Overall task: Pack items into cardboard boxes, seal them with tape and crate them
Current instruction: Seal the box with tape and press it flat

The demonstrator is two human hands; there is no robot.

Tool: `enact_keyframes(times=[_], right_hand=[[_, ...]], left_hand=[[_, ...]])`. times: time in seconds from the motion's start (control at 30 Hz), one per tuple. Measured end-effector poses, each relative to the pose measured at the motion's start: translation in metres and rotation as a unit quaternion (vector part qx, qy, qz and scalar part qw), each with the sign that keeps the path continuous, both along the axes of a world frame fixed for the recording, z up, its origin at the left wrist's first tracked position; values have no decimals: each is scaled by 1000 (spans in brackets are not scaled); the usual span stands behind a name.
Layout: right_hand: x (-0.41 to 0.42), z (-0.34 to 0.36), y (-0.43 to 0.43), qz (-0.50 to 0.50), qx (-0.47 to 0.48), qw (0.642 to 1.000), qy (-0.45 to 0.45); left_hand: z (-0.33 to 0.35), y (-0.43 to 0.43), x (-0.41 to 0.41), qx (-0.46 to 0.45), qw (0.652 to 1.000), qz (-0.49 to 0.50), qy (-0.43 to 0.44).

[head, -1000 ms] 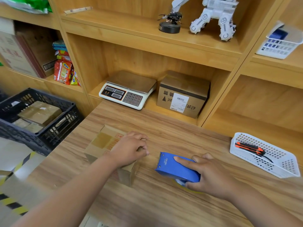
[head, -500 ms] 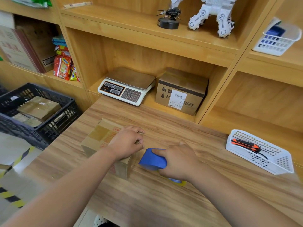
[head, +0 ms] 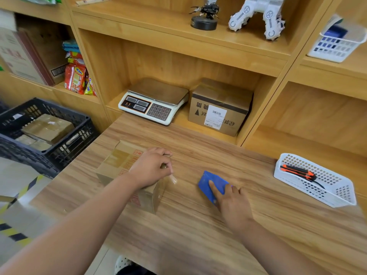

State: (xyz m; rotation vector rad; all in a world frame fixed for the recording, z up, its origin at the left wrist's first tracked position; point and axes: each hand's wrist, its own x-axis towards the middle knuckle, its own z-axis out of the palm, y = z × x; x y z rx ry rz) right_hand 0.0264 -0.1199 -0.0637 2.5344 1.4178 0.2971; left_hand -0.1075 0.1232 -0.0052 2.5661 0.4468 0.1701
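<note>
Both hands are busy. The left hand (head: 153, 167) lies on the right end of the cardboard box (head: 119, 161), fingers curled down over its top edge and holding it. The right hand (head: 233, 203) grips the blue tape dispenser (head: 208, 180), index finger laid straight along its back.

The worktop (head: 198, 235) carries both things. Off its left edge stands a black crate (head: 79, 133) with taped boxes already in it. The cardboard box sits on the worktop's left side. It looks small and light, stiff at its edges but likely to give mid-flap, so it is best taken by two opposite sides or low at the corners; the glossy tape on top may be slippery. The dispenser lies to its right, apart from it. A short clear tape tail (head: 173, 178) sticks out at the box's right end, probably wanting to be pressed flat.
</note>
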Motion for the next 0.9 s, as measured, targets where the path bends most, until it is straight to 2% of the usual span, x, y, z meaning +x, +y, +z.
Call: enact_keyframes(times=[0.2,0.27,0.33,0.37,0.43,0.5,0.53,0.6,0.73,0.9], right_hand=[[3,-47,-22,-57,26,994,85],[-2,-50,-18,-63,67,992,81],[-13,-38,-3,-35,145,987,51],[-22,-30,9,-35,197,977,68],[-44,-6,40,-77,307,927,200],[-63,8,71,-154,361,835,385],[-70,10,84,-178,372,801,434],[-80,6,102,-203,409,755,470],[-87,-3,121,-269,446,714,467],[-91,-11,130,-284,454,720,442]], left_hand=[[3,-1,-1,-16,1000,7,-2],[3,-1,-1,-23,1000,9,-1],[3,-1,-1,-26,1000,11,-3],[4,-1,0,-25,1000,11,-4],[4,-1,0,-22,1000,9,-5],[3,-1,-1,-18,1000,6,-5],[3,0,-1,-17,1000,5,-6],[2,0,-1,-14,1000,4,-5],[-1,2,0,6,1000,-2,-6],[5,6,-4,-1,1000,-13,6]])
